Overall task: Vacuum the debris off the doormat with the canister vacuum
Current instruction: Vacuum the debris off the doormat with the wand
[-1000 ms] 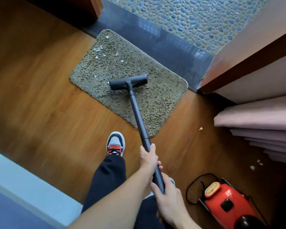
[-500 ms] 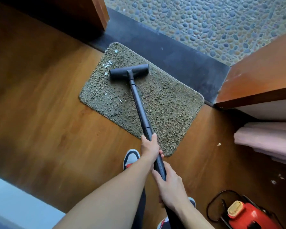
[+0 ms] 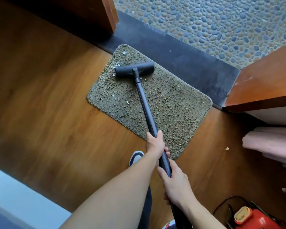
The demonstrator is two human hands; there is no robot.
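A shaggy olive doormat [image 3: 172, 103] lies on the wooden floor against a dark threshold. White debris bits [image 3: 116, 64] sit at its far left corner, with a few more [image 3: 113, 95] nearer the left edge. The black floor nozzle [image 3: 134, 69] rests on the mat's far part, just right of the corner debris. A black wand [image 3: 145, 103] runs back to me. My left hand [image 3: 155, 143] grips the wand higher up; my right hand [image 3: 175, 182] grips it lower. The red canister vacuum [image 3: 257, 219] stands at the bottom right.
A dark threshold [image 3: 180, 53] and pebble paving [image 3: 213, 22] lie beyond the mat. A wooden door [image 3: 264, 86] stands at right, pink folded fabric [image 3: 271, 144] below it. Scraps [image 3: 227, 148] lie on the floor. My shoe [image 3: 135, 158] is near the mat's front edge.
The nozzle has been pushed from the middle of the mat to its far part, next to the corner debris. My view has shifted forward and both hands have kept their grip.
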